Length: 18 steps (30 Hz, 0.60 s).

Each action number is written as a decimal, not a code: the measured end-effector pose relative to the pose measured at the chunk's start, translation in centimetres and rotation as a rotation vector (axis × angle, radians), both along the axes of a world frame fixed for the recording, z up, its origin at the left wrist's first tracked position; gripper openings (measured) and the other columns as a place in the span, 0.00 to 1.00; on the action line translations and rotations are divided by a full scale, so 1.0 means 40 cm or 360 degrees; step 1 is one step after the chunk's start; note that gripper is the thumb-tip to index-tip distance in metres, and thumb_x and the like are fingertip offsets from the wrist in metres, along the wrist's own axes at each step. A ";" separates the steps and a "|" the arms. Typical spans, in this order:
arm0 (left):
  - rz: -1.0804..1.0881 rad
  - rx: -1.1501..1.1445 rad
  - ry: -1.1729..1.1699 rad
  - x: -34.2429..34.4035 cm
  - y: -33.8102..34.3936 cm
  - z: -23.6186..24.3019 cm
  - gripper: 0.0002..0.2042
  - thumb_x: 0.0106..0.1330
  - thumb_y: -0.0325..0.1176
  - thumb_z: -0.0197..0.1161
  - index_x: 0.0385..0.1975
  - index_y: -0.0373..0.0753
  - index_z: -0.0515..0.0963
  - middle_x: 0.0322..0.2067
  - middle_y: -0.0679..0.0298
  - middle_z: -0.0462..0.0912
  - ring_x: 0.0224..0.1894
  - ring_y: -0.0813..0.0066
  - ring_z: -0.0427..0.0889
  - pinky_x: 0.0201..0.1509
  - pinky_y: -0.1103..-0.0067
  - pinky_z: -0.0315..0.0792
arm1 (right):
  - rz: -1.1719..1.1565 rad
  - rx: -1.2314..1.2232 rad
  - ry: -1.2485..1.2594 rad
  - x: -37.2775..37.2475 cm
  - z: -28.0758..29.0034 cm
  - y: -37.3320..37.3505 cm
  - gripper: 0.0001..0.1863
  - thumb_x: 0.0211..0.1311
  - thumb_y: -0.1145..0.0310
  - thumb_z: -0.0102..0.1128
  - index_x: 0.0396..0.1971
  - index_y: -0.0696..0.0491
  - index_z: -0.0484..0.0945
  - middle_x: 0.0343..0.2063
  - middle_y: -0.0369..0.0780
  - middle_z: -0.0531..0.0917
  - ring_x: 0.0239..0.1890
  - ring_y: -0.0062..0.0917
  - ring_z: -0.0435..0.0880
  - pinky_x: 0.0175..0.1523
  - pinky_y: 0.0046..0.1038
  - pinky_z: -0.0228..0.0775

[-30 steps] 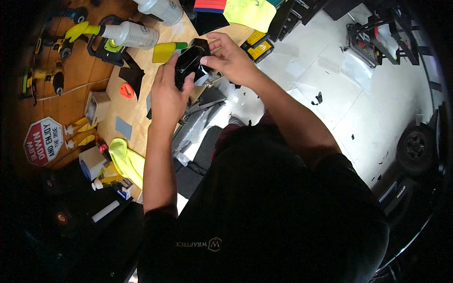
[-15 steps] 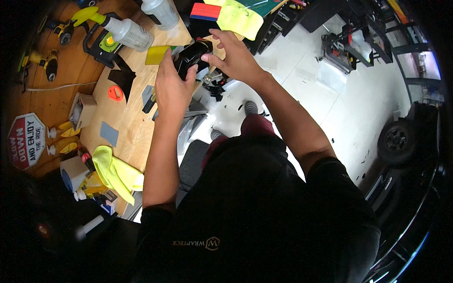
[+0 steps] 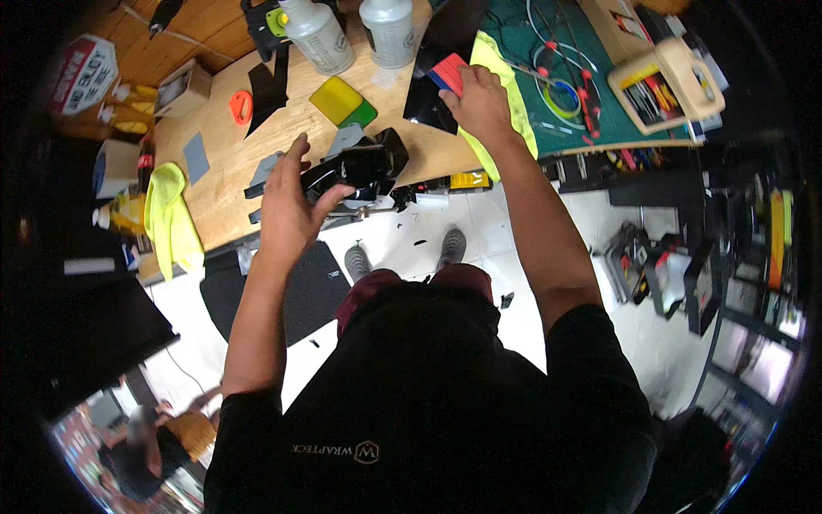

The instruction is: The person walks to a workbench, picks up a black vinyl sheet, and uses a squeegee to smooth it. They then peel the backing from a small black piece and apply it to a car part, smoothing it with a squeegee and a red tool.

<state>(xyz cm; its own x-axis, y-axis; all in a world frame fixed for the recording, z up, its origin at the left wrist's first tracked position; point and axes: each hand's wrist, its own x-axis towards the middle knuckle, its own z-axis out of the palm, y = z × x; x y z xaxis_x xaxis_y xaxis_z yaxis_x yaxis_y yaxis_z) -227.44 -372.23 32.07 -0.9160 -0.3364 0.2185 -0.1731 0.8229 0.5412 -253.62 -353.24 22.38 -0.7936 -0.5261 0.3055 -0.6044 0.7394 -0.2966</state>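
A glossy black curved part [image 3: 368,163] is near the front edge of the wooden bench, its left end between the thumb and fingers of my left hand [image 3: 289,199]. My right hand [image 3: 481,103] is stretched across the bench, with fingers and thumb closed on the near side of a red and blue squeegee [image 3: 447,74]. Beneath that squeegee lie a sheet of dark film [image 3: 432,107] and a bright yellow cloth [image 3: 490,58]. A yellow and green squeegee pair [image 3: 338,99] lies behind the black part.
Two spray bottles [image 3: 318,38] stand at the back of the bench [image 3: 227,167]. An orange cutter [image 3: 241,107], a grey card [image 3: 196,158] and another yellow cloth [image 3: 171,218] lie leftward. Coiled tools [image 3: 565,90] and a beige jug [image 3: 666,86] occupy a green mat [image 3: 612,128].
My right hand has left the black part and reached right to the red and blue squeegee. My left hand stays at the part. The view has turned rightward.
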 end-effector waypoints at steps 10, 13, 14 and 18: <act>0.0225 -0.0086 -0.0107 0.013 0.024 0.001 0.45 0.47 0.51 0.74 0.63 0.35 0.61 0.51 0.48 0.77 0.55 0.52 0.75 0.56 0.63 0.70 | -0.0101 0.0460 -0.0229 -0.152 -0.028 -0.032 0.30 0.52 0.53 0.67 0.51 0.57 0.71 0.48 0.49 0.77 0.52 0.43 0.76 0.53 0.47 0.70; 0.0224 -0.0051 -0.0148 0.010 0.026 0.007 0.45 0.47 0.50 0.74 0.63 0.36 0.61 0.51 0.48 0.77 0.56 0.53 0.75 0.57 0.63 0.71 | -0.0064 0.0304 -0.0310 -0.171 -0.035 -0.026 0.31 0.50 0.55 0.69 0.50 0.57 0.71 0.46 0.50 0.79 0.48 0.42 0.80 0.53 0.45 0.70; 0.0208 -0.0044 -0.0153 0.007 0.023 0.009 0.45 0.47 0.50 0.74 0.63 0.36 0.61 0.51 0.48 0.77 0.56 0.53 0.75 0.57 0.63 0.71 | 0.0014 0.0026 -0.0453 -0.182 -0.034 -0.010 0.29 0.52 0.57 0.69 0.50 0.57 0.71 0.45 0.49 0.80 0.47 0.40 0.81 0.53 0.43 0.71; 0.0225 -0.0043 -0.0068 0.025 0.016 -0.009 0.44 0.48 0.52 0.73 0.63 0.37 0.61 0.49 0.47 0.78 0.53 0.48 0.76 0.56 0.63 0.70 | 0.0576 -0.1403 -0.1667 0.034 0.147 0.020 0.19 0.60 0.70 0.63 0.49 0.58 0.72 0.44 0.43 0.83 0.43 0.27 0.82 0.50 0.30 0.74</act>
<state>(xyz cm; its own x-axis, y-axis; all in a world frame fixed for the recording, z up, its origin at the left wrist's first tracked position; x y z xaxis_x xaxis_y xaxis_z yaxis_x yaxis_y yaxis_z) -226.44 -371.59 31.70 -0.8687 -0.4571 0.1910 -0.3107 0.8030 0.5086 -252.26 -352.44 28.25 -0.7191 -0.6949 -0.0016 0.0668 -0.0668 -0.9955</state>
